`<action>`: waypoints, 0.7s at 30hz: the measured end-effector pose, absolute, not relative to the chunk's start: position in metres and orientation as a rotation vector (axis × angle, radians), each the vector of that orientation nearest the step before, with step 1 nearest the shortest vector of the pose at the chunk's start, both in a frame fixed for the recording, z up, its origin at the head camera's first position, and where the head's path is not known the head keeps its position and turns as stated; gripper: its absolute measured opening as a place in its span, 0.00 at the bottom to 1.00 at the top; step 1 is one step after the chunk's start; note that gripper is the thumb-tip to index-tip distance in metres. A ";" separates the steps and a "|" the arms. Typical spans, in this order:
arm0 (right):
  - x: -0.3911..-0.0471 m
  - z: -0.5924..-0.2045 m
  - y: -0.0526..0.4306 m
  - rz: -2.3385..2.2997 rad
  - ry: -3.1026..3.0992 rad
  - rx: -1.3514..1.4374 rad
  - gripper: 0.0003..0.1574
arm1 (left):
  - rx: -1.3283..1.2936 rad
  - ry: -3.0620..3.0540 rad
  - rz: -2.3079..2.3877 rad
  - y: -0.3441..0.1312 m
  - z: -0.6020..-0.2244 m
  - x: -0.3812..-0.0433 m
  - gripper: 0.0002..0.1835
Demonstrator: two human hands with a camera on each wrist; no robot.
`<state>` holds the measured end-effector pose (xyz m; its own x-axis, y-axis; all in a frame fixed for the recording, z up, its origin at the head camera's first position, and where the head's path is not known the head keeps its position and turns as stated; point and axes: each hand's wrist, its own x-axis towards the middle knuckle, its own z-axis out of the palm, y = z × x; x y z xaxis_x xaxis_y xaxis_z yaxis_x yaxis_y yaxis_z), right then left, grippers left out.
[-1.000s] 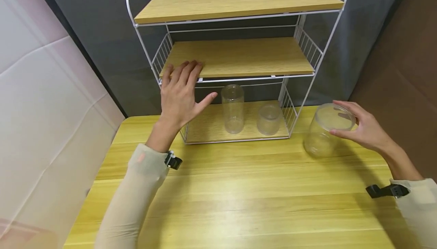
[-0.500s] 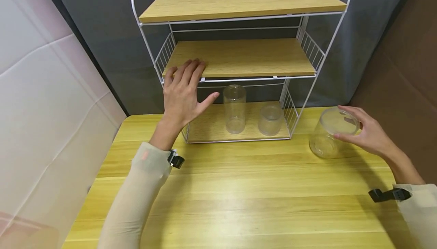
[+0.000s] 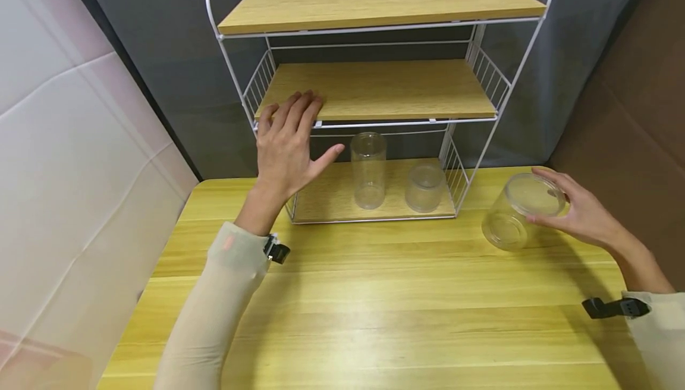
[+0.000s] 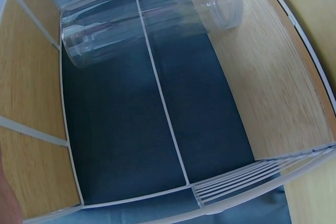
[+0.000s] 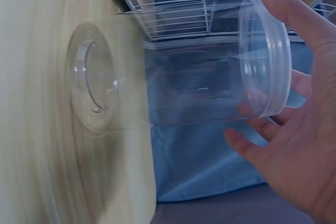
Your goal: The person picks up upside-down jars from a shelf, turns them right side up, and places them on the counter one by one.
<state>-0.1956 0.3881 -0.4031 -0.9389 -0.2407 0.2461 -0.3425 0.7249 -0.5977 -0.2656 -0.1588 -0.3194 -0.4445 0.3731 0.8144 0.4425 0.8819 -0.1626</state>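
Observation:
At the right of the table, my right hand (image 3: 591, 220) grips a wide clear jar (image 3: 500, 220) round its lidded top, thumb on one side and fingers on the other. The jar leans slightly in the head view, its round base (image 5: 92, 80) close over the tabletop. My left hand (image 3: 283, 155) lies with extended fingers over the front left edge of the middle shelf (image 3: 396, 90), thumb spread to the right. Below that shelf, a tall clear jar (image 3: 368, 179) and a short clear jar (image 3: 425, 194) stand upright on the bottom board (image 3: 326, 200).
A white wire rack with three wooden shelves stands at the back of the table (image 3: 342, 301); its top shelf (image 3: 380, 0) is above my left hand. Wire side guards (image 3: 453, 164) edge the lower shelves. Dark cloth (image 3: 176, 69) hangs behind, with a brown panel (image 3: 626, 98) at right.
My right hand and the wide jar's top have shifted slightly right and toward me. The left hand stays on the middle shelf. The head view has moved a little.

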 end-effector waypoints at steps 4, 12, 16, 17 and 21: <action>-0.192 -0.395 0.383 0.983 -2.715 0.487 0.66 | -0.589 -2.082 -0.092 -0.159 -0.320 -0.265 0.48; -0.182 -0.375 0.353 0.875 -2.402 0.661 0.67 | -0.592 -2.067 -0.097 -0.159 -0.319 -0.266 0.48; -0.181 -0.370 0.333 0.897 -2.287 0.797 0.59 | -0.592 -2.069 -0.092 -0.159 -0.319 -0.266 0.48; -0.180 -0.370 0.328 0.899 -2.277 0.823 0.59 | -0.593 -2.069 -0.092 -0.159 -0.319 -0.266 0.48; -0.177 -0.372 0.308 0.925 -2.265 0.893 0.60 | -0.597 -2.064 -0.099 -0.159 -0.319 -0.266 0.49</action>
